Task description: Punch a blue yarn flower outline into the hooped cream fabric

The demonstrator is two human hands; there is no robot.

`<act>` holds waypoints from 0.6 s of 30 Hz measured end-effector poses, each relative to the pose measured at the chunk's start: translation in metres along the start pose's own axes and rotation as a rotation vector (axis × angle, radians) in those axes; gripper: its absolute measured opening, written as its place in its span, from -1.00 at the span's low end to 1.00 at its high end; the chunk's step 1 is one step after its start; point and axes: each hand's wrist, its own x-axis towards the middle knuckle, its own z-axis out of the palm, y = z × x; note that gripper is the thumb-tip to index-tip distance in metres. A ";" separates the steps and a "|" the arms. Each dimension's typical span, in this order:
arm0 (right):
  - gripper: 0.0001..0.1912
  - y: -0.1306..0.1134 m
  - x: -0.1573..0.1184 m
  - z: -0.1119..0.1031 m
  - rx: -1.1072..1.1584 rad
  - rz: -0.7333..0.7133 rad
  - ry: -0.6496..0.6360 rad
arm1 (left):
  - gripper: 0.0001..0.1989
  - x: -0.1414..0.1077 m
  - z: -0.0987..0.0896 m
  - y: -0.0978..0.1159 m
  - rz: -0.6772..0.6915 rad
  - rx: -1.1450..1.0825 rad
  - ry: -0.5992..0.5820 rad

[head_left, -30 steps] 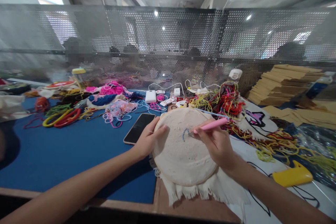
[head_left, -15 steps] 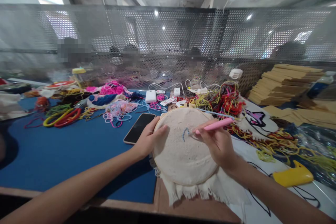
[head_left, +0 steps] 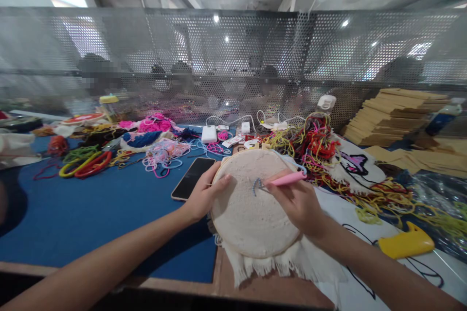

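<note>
One side, the left, of the round hoop (head_left: 255,226) is held by the left hand (head_left: 207,193), while the pink pen (head_left: 290,178) is gripped slantwise by the right hand (head_left: 297,204), nearer the blue stitches (head_left: 254,187), its thin tip pointed left at them.

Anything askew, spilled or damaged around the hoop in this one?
Nothing looks plainly damaged. Two untidy spots: the yarn heap, beyond the hoop to the right, is tangled with strands straggling out; the cloth hangs below the hoop with a ragged, fringed edge.
</note>
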 end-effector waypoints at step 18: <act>-0.93 -0.004 0.004 0.004 0.271 0.186 -0.169 | -0.71 0.005 0.001 -0.003 -0.026 0.042 0.023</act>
